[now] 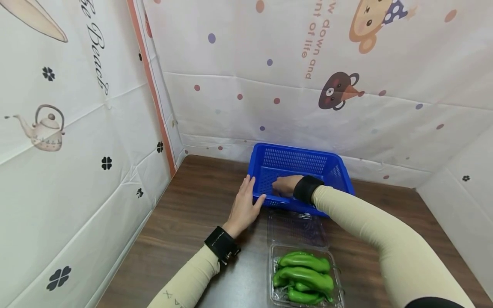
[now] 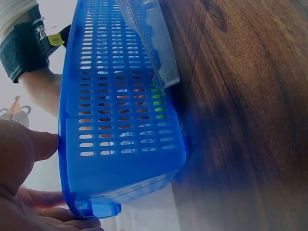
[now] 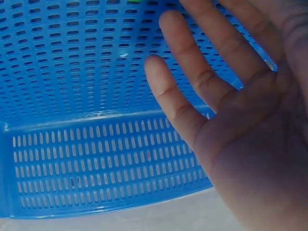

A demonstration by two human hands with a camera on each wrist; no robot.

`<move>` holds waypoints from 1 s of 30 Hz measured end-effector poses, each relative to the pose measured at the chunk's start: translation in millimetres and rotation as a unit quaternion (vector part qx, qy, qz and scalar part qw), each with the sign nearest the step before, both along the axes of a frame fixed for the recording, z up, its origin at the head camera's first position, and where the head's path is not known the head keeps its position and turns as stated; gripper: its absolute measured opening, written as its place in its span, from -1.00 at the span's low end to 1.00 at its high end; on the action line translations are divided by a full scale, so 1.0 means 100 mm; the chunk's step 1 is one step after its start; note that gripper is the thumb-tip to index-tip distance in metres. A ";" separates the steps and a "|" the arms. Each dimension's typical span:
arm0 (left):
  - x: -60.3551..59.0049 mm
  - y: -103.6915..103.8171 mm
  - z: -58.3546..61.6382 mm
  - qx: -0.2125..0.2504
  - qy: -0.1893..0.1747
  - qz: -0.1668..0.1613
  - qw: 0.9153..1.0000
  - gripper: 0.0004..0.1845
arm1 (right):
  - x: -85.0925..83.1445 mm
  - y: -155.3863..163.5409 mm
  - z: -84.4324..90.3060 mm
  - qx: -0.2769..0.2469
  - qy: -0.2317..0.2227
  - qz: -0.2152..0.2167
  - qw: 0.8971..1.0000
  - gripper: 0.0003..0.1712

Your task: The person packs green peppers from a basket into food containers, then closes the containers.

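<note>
A blue slotted plastic basket (image 1: 296, 154) stands at the back of the table. My left hand (image 1: 244, 209) rests on its near left corner, fingers fairly straight along the left side and thumb (image 2: 45, 144) spread to the front rim. Inside the basket is my right hand (image 1: 286, 185), reaching down over the near wall. Its fingers (image 3: 175, 103) look loosely extended in the right wrist view, with the fingertips partly out of frame. Through the slots in the left wrist view shows a bit of something green (image 2: 159, 103) low in the basket, near that hand.
In front of the basket sits a clear plastic clamshell box (image 1: 272, 273) holding several green peppers (image 1: 306, 277). Its clear lid (image 1: 294, 229) lies folded back toward the basket. Patterned cloth walls (image 1: 246, 107) edge the brown wooden table (image 1: 200, 201) at the back and sides.
</note>
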State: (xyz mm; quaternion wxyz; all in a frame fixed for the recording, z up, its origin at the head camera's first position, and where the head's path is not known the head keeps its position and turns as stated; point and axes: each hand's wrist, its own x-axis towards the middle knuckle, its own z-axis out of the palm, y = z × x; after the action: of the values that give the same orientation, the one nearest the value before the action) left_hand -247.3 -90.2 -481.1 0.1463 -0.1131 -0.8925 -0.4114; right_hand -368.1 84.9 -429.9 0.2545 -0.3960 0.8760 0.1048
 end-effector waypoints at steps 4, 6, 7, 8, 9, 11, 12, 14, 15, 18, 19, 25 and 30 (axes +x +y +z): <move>-0.01 0.00 0.01 -0.005 -0.002 0.001 1.000 -0.30 | 0.01 0.01 0.01 -0.006 0.001 -0.004 1.000 -0.75; -0.01 0.01 0.01 -0.005 -0.003 0.001 1.000 -0.31 | 0.01 0.02 0.01 -0.010 0.000 -0.008 1.000 -0.76; 0.00 0.01 0.01 -0.007 -0.005 0.002 1.000 -0.31 | 0.01 0.03 0.00 -0.010 0.000 -0.011 1.000 -0.76; 0.00 0.01 0.01 -0.006 -0.007 0.002 1.000 -0.31 | 0.01 0.04 0.00 -0.010 -0.001 -0.013 1.000 -0.76; 0.00 0.02 0.01 -0.005 -0.009 0.001 1.000 -0.31 | 0.01 0.04 -0.01 -0.010 -0.001 -0.015 1.000 -0.76; 0.00 0.02 0.01 -0.008 -0.012 0.003 1.000 -0.31 | 0.01 0.05 -0.03 -0.012 -0.002 -0.018 1.000 -0.75; 0.00 0.03 0.01 -0.008 -0.014 0.003 1.000 -0.30 | 0.01 0.06 -0.04 -0.011 -0.002 -0.019 1.000 -0.75; 0.01 0.03 0.01 -0.009 -0.014 0.003 1.000 -0.30 | 0.01 0.07 -0.05 -0.010 -0.003 -0.019 1.000 -0.75; 0.01 0.03 0.00 -0.010 -0.013 0.003 1.000 -0.30 | 0.01 0.07 -0.05 -0.009 -0.003 -0.019 1.000 -0.75; 0.01 0.04 0.01 -0.008 -0.010 0.003 1.000 -0.31 | 0.00 0.08 -0.04 -0.003 -0.002 -0.017 1.000 -0.75; 0.01 0.04 0.01 -0.006 -0.008 0.003 1.000 -0.31 | 0.00 0.08 -0.03 -0.004 -0.004 -0.018 1.000 -0.75; 0.01 0.04 0.04 -0.004 -0.007 0.008 1.000 -0.29 | -0.02 0.11 0.01 -0.023 -0.021 -0.027 0.999 -0.68; 0.01 0.05 0.07 -0.014 -0.011 0.012 1.000 -0.26 | -0.02 0.18 0.05 -0.049 -0.045 -0.031 0.997 -0.58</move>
State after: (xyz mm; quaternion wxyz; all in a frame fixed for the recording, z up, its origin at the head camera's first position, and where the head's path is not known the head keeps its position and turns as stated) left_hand -245.9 -85.2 -474.5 0.1393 -0.1000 -0.9009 -0.3987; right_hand -369.9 103.0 -425.0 0.2770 -0.3846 0.8798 0.0358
